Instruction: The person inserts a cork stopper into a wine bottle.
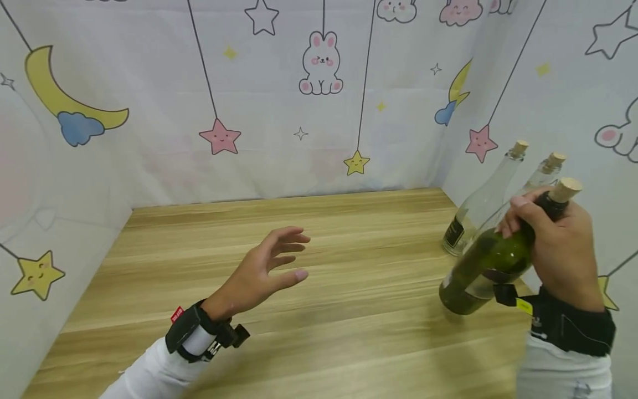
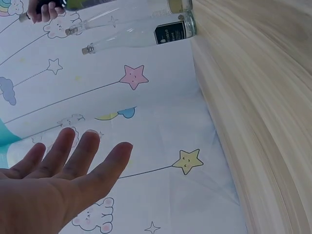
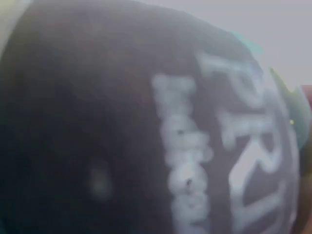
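Observation:
My right hand (image 1: pixel 560 238) grips a corked green glass wine bottle (image 1: pixel 503 255) round its dark neck. The bottle leans, its base toward the left; whether that base touches the table cannot be told. Its dark label (image 3: pixel 112 122) with pale lettering, blurred, fills most of the right wrist view. Behind it stand two corked clear glass bottles, one (image 1: pixel 485 191) with a black label and another (image 1: pixel 540 174) partly hidden by the green bottle and hand. Over the middle of the table my left hand (image 1: pixel 261 269) holds nothing, its fingers spread and slightly bent.
A wood-grain table (image 1: pixel 309 316) stretches beneath both hands. White cloth walls printed with stars, moons and a rabbit (image 1: pixel 321 64) enclose it at the back and both sides. The bottles stand near the right-hand cloth (image 1: pixel 553 105).

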### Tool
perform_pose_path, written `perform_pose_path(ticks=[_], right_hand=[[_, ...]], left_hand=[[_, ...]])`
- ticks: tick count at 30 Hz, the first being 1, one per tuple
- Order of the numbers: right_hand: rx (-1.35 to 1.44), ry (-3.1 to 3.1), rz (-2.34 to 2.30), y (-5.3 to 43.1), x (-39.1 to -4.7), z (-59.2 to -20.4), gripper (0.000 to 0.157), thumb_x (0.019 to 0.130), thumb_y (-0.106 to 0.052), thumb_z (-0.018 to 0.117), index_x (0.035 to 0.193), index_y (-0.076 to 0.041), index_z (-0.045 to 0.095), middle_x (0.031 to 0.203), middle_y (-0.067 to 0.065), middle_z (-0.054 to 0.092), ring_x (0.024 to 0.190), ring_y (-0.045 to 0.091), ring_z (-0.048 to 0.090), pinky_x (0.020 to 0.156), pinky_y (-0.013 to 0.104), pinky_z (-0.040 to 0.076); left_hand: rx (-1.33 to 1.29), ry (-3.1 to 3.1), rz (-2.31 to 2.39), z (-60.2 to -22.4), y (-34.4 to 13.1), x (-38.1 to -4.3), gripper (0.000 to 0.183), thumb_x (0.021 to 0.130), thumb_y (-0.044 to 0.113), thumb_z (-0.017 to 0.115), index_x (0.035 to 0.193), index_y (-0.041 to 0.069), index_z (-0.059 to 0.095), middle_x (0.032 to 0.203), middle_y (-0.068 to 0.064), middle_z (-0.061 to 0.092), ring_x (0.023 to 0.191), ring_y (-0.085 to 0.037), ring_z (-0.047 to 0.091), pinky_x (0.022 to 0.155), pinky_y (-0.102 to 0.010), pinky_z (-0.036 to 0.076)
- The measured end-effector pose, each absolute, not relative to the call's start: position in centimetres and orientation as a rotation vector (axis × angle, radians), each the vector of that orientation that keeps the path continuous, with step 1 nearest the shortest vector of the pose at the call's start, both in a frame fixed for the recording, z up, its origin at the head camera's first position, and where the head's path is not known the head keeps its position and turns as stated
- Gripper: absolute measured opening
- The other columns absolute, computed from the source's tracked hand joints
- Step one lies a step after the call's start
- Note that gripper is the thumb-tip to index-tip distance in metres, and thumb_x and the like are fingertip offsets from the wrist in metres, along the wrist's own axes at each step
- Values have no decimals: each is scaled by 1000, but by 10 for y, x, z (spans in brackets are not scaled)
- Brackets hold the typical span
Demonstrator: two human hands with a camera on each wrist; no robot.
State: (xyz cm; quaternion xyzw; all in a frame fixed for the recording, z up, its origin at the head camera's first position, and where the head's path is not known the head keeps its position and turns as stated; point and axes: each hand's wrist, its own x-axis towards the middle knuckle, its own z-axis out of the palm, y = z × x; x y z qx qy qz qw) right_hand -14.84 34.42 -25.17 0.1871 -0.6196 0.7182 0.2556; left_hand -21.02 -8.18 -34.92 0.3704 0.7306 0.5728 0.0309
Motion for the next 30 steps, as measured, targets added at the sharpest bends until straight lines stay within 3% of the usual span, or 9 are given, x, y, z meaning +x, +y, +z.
perform_pose_path(ticks=[12,30], right_hand=[[140,-1547,1918,419,-155,-271,17,93,5,67,81,9,55,65,13,56,52,22,56,51,25,57],[30,-1529,1967,443,-169,-286,17,90,5,70,80,7,57,62,12,59,49,21,60,47,26,58]], left_hand=[[1117,2271,1773,-350,-83,-215,61,95,8,68,147,20,37,143,-10,49,133,-34,48,109,-59,43],[1137,2290,1770,-354,-81,-215,61,96,6,66,148,18,37,143,-10,49,132,-34,49,108,-59,44]])
